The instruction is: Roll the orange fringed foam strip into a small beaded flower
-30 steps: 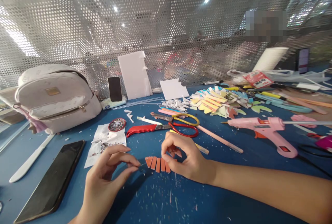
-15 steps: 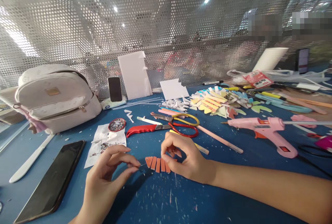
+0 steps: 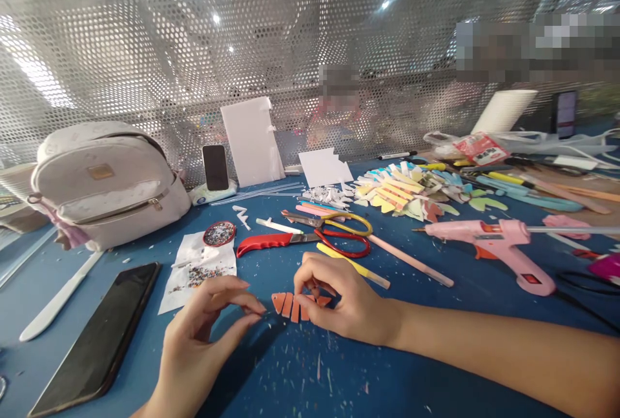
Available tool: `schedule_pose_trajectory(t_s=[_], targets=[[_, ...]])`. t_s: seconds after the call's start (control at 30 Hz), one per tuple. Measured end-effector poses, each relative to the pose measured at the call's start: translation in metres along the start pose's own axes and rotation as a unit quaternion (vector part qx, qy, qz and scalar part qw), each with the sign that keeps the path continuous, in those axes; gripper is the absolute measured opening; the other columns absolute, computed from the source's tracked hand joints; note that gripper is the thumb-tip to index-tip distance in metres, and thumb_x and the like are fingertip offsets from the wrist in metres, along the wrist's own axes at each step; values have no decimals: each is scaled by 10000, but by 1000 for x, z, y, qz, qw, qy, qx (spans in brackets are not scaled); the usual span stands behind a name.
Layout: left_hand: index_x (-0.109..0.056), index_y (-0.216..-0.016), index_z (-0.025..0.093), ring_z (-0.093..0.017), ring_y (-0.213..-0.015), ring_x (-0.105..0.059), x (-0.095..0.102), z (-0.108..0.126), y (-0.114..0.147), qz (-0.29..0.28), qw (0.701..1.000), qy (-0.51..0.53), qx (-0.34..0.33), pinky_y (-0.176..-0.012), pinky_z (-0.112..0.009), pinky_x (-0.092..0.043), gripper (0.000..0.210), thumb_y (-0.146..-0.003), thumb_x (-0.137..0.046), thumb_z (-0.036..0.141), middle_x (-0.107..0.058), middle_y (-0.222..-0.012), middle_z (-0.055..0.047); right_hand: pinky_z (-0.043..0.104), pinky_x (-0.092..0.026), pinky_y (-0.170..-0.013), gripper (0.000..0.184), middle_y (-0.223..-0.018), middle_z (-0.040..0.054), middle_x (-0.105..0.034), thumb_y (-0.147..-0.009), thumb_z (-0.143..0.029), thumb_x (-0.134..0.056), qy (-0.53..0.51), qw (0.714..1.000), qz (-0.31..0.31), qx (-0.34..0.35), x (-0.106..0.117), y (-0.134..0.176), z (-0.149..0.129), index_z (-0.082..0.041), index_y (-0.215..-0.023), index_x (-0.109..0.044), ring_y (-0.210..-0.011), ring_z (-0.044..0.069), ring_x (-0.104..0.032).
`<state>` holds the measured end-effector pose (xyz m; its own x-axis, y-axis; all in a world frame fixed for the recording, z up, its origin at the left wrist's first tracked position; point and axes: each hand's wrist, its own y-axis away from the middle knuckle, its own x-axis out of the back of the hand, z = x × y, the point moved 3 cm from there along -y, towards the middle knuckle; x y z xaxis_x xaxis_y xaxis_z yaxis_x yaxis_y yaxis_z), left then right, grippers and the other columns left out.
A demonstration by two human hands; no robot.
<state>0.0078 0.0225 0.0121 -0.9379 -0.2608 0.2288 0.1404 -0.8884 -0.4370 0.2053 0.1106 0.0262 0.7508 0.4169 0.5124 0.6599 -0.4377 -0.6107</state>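
A small orange fish-shaped piece (image 3: 289,306), divided into several strips with thin gaps, hangs just above or lies on the blue table; I cannot tell which. My right hand (image 3: 334,295) pinches its middle strips between thumb and forefinger, and the pointed tail shows beyond the fingers. To the left of the fish's head, my left hand (image 3: 216,321) has thumb and forefinger closed together. Whatever those fingertips hold is too fine to make out. Behind the hands lie red-and-yellow-handled scissors (image 3: 346,223) and a red-handled cutter (image 3: 264,243).
A pink glue gun (image 3: 504,240) lies at the right. Foam scraps (image 3: 402,188) are piled behind. On the left are a black phone (image 3: 97,337), a white knife (image 3: 61,298), a backpack (image 3: 111,179), and a small dish of beads (image 3: 219,234) on white paper (image 3: 179,269).
My right fingers have shifted slightly left along the fish, uncovering more of its tail. The left hand has stayed nearly in place.
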Motion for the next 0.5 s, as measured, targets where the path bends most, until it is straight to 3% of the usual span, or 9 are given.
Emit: schedule_pose_trajectory(t_s=[0.17, 0.37, 0.5], targets=[[-603, -1023, 251, -146, -764, -719, 0, 0, -1, -13, 1000, -13, -16, -776, -236, -586, 287, -820, -670, 58, -757, -804, 13, 226, -385, -568, 44, -724, -22, -508, -883, -167, -556, 29, 1000, -7, 4, -2, 0, 0, -186, -846, -541, -602, 98, -466], [-633, -984, 240, -150, -739, -713, -10, -1, -1, -13, 1000, 16, 16, -746, -247, -577, 241, -809, -680, 80, -760, -791, 14, 223, -369, -541, 57, -702, -20, -541, -896, -190, -545, 51, 998, -12, 43, -6, -1, -4, -186, -842, -563, -571, 96, -466], [-630, -971, 216, -168, -731, -707, -17, -1, -3, -28, 999, 23, 38, -739, -278, -576, 207, -806, -699, 111, -757, -774, -8, 230, -387, -571, 45, -734, -8, -568, -912, -217, -548, 69, 995, -48, 59, -10, 1, -1, -190, -888, -576, -635, 115, -521]])
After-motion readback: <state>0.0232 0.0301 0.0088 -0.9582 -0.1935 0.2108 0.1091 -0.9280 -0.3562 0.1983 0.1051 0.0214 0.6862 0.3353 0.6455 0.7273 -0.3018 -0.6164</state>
